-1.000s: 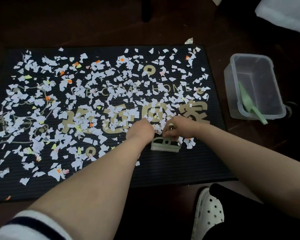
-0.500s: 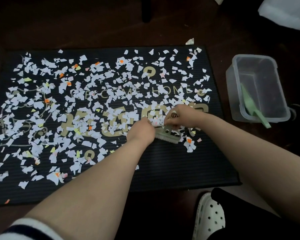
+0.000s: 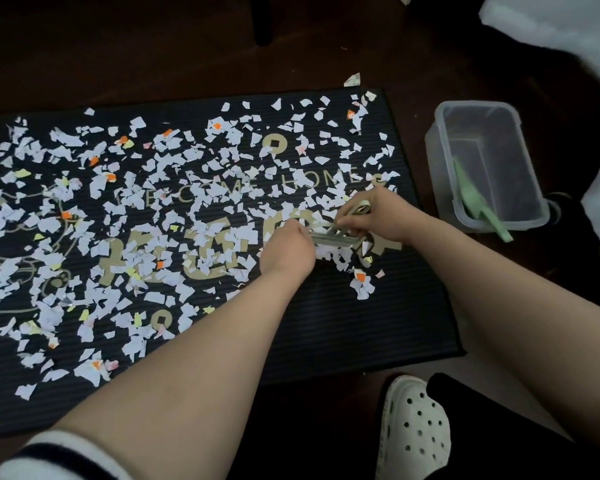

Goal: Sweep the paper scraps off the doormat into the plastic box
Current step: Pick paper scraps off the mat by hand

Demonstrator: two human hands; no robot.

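Noting a bare strip of the doormat nearest the camera. Just beyond it the left hand is lying curled against the left end of the brush. Its fingers are hidden, so I cannot tell whether it is gripping. The right hand is pinching the brush's handle from above. The brush's long axis is running left to right. Paper scraps are lying mostly left of and beyond both hands. The plastic box is standing off the doormat's right edge, nearer the right hand, with a green dustpan inside. Judgement: the scraps are needing to travel rightward, so the brush is probably needing to turn crosswise first.
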